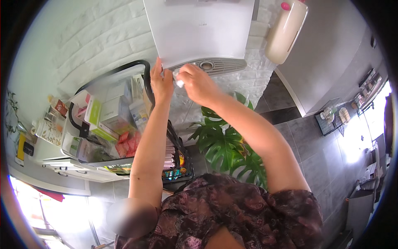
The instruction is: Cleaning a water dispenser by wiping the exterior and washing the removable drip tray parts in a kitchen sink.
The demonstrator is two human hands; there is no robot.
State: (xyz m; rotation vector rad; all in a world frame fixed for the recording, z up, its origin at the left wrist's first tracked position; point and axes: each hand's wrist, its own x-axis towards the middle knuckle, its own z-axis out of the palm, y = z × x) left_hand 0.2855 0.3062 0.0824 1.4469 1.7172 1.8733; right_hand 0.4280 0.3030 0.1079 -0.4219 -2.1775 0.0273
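Observation:
A white wall-mounted water dispenser (199, 34) stands out from the wall in front of me, with a grey slotted drip tray (228, 65) along its bottom. My right hand (199, 84) pinches a crumpled white tissue or cloth (179, 82) just below the tray's left part. My left hand (162, 85) is at the tray's left end, its index finger pointing up along the dispenser's lower left corner. Whether the left fingers grip the tray's end or only rest against it is hidden.
To the left stands a black-framed cart (148, 84) holding boxes (116, 112) and red packets (127, 144). A monstera plant (224, 143) grows beneath my right arm. A cream container (287, 34) is at the upper right. A patterned pitcher (48, 132) sits on a white cabinet (84, 171).

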